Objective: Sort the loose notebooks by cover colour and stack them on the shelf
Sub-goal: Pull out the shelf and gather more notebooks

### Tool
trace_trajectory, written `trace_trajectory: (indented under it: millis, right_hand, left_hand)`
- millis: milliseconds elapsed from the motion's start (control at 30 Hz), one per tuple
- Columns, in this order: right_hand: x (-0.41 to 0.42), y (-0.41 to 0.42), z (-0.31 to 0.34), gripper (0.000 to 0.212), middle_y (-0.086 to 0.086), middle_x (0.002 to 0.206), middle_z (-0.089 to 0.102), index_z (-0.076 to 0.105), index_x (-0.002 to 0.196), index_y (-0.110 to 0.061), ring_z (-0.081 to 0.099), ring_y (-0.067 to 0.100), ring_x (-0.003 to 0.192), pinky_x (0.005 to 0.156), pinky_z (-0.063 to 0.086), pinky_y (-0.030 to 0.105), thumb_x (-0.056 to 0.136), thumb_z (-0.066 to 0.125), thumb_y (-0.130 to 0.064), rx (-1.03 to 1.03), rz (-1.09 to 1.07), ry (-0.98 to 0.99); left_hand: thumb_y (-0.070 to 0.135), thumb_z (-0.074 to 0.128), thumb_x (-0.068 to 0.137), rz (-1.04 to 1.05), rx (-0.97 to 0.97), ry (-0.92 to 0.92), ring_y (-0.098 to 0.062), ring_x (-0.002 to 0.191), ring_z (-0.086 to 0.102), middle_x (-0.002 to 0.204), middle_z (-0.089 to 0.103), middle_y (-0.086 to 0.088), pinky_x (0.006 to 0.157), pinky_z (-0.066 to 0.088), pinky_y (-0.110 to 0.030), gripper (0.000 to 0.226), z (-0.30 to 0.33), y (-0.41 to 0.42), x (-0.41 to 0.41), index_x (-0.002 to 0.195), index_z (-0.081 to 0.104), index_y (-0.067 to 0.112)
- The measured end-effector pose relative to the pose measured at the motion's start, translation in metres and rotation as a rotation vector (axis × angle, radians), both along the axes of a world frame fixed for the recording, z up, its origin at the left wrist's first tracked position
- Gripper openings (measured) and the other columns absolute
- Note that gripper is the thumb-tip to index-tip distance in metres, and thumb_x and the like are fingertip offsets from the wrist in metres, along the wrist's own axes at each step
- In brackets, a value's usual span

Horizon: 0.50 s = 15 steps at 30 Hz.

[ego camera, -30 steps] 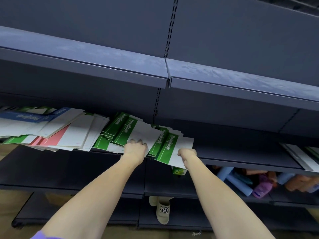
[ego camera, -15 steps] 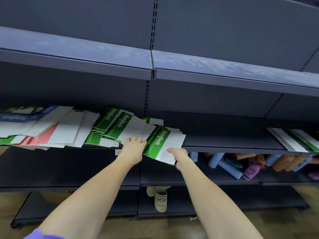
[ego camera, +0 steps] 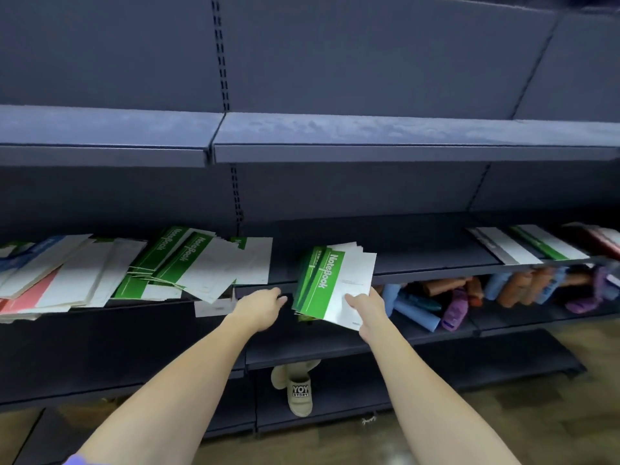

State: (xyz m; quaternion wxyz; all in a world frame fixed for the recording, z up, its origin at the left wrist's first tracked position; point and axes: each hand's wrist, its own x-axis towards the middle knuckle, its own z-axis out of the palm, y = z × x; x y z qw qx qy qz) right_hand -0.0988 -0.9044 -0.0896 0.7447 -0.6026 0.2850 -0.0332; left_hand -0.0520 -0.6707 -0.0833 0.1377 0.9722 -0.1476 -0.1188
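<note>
Small stack of green notebooks (ego camera: pixel 330 285) pinched at its lower right corner by the right hand (ego camera: pixel 364 305), thumb on the white cover, overhanging the front edge of the shelf (ego camera: pixel 436 263); probably held clear to carry it to a bare stretch. Left hand (ego camera: pixel 260 305) just beside the stack's left edge, fingers loosely extended, gripping nothing, likely free to steady it. Unsorted heap of notebooks (ego camera: pixel 141 270) toward the shelf's left end, green, pink and blue covers overlapping. Sorted notebooks (ego camera: pixel 536 246) at the right end.
</note>
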Motion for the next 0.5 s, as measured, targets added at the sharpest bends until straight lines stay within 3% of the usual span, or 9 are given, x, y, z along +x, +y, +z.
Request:
trace_trajectory:
  millis: [133, 233, 300, 367, 500]
  right_hand:
    - [-0.030, -0.058, 0.007, 0.036, -0.002, 0.116, 0.067, 0.058, 0.121, -0.023, 0.061, 0.023, 0.107, 0.084, 0.050, 0.036, 0.095, 0.060, 0.000, 0.000, 0.033, -0.041]
    - [-0.053, -0.099, 0.006, 0.036, -0.003, 0.119, 0.069, 0.061, 0.119, -0.024, 0.061, 0.020, 0.107, 0.083, 0.050, 0.034, 0.093, 0.061, 0.001, -0.018, 0.086, -0.043]
    - [-0.066, -0.126, 0.003, 0.041, -0.001, 0.123, 0.070, 0.060, 0.126, -0.022, 0.063, 0.023, 0.112, 0.095, 0.051, 0.042, 0.092, 0.061, 0.003, 0.006, 0.114, -0.048]
    - [-0.080, -0.155, 0.001, 0.045, -0.001, 0.123, 0.070, 0.058, 0.129, -0.022, 0.064, 0.026, 0.115, 0.102, 0.048, 0.052, 0.091, 0.061, 0.002, 0.031, 0.117, -0.051]
    - [-0.107, -0.212, -0.003, 0.040, 0.003, 0.125, 0.069, 0.059, 0.129, -0.016, 0.063, 0.028, 0.116, 0.103, 0.048, 0.050, 0.092, 0.059, 0.002, -0.062, 0.086, -0.022]
  left_hand:
    - [0.055, 0.023, 0.105, -0.003, -0.179, 0.067, -0.027, 0.103, 0.057, 0.109, 0.062, -0.003, 0.082, 0.041, -0.038, 0.048, 0.009, -0.066, -0.016, 0.105, 0.056, 0.020]
    - [0.054, 0.035, 0.103, -0.005, -0.249, 0.134, -0.022, 0.086, 0.057, 0.094, 0.060, -0.001, 0.074, 0.043, -0.035, 0.041, 0.012, -0.122, -0.027, 0.090, 0.051, 0.018]
    - [0.048, 0.049, 0.100, 0.010, -0.336, 0.198, -0.019, 0.078, 0.057, 0.093, 0.060, -0.003, 0.066, 0.044, -0.033, 0.033, 0.009, -0.157, -0.029, 0.093, 0.050, 0.015]
    - [0.041, 0.060, 0.096, 0.033, -0.472, 0.270, -0.021, 0.084, 0.063, 0.101, 0.064, -0.005, 0.067, 0.053, -0.036, 0.030, 0.006, -0.190, -0.032, 0.101, 0.049, 0.013]
    - [0.026, 0.066, 0.094, -0.002, -0.560, 0.287, -0.024, 0.097, 0.066, 0.105, 0.064, -0.004, 0.070, 0.057, -0.037, 0.028, 0.015, -0.259, -0.050, 0.111, 0.049, 0.011]
